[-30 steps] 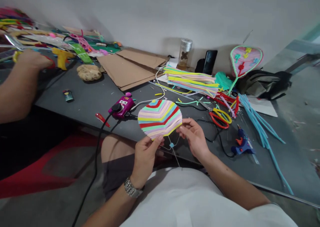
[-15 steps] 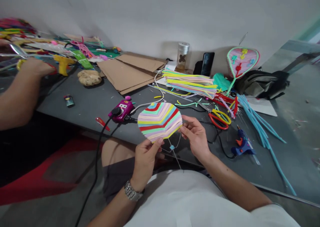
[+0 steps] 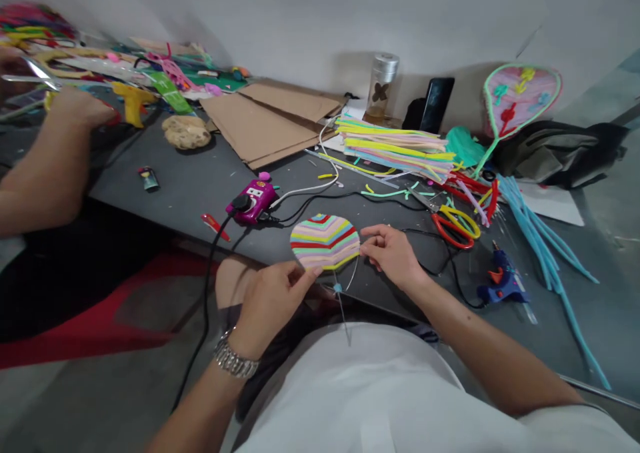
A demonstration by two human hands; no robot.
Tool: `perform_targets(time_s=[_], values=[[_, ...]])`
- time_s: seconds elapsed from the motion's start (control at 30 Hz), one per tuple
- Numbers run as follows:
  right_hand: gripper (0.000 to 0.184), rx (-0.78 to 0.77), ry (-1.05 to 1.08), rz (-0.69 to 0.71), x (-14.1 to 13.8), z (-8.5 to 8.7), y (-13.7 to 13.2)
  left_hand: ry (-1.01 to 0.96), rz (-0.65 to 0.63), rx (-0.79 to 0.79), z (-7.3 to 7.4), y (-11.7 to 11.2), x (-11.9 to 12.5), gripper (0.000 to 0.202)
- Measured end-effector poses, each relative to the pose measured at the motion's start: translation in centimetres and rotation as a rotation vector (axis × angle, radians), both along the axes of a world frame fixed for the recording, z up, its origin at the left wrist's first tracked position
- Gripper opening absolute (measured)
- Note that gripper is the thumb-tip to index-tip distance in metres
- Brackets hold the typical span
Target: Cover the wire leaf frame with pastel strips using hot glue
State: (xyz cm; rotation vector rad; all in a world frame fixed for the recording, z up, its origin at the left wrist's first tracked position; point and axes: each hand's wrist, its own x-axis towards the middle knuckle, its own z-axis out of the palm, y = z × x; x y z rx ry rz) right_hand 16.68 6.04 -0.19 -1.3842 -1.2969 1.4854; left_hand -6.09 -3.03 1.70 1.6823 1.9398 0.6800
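Note:
A round fan face (image 3: 325, 241) of striped pipe cleaners in many colours lies nearly flat over the near edge of the dark table (image 3: 200, 180). My left hand (image 3: 273, 296), with a metal watch on the wrist, pinches its lower left rim. My right hand (image 3: 393, 253) pinches its right rim. A thin wire frame with a small blue bead (image 3: 338, 287) hangs below the fan face toward my white shirt.
Red-and-yellow scissors (image 3: 455, 225), a blue glue gun (image 3: 505, 281), a stack of coloured pipe cleaners (image 3: 395, 148), long blue pipe cleaners (image 3: 545, 256), a finished pink fan (image 3: 520, 96), cardboard sheets (image 3: 270, 123) and a purple power strip (image 3: 253, 200) lie about. Another person's arm (image 3: 50, 153) reaches in at left.
Both hands have lowered the striped fan face from upright to nearly flat over the table edge. The view has shifted slightly.

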Motion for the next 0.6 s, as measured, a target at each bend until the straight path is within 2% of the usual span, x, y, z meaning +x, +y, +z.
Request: perform_targets(time_s=[0.1, 0.2, 0.27, 0.33, 0.43, 0.6], values=[[0.024, 0.135, -0.178, 0.036, 0.1, -0.7, 0.5, 0.218, -0.034, 0.148, -0.3, 0.0, -0.4, 0.04], [0.019, 0.289, -0.372, 0.05, 0.4, -1.0, 0.5, 0.248, -0.22, 0.335, -0.6, 1.5, 0.1, 0.032], [0.017, 0.334, -0.463, 0.068, 0.5, -1.0, 0.4, 0.252, -0.431, 0.331, -1.1, 3.2, 0.4, 0.055], [0.017, 0.349, -0.52, 0.098, 0.6, -0.9, 0.3, 0.283, -0.546, 0.256, -1.7, 4.7, 0.5, 0.073], [0.018, 0.37, -0.566, 0.139, 0.6, -0.8, 0.3, 0.305, -0.598, 0.172, -2.6, 6.0, 0.4, 0.075], [0.017, 0.479, -0.654, 0.13, 0.4, -0.7, 0.5, 0.308, -0.582, 0.186, -2.8, 5.9, 0.5, 0.064]])
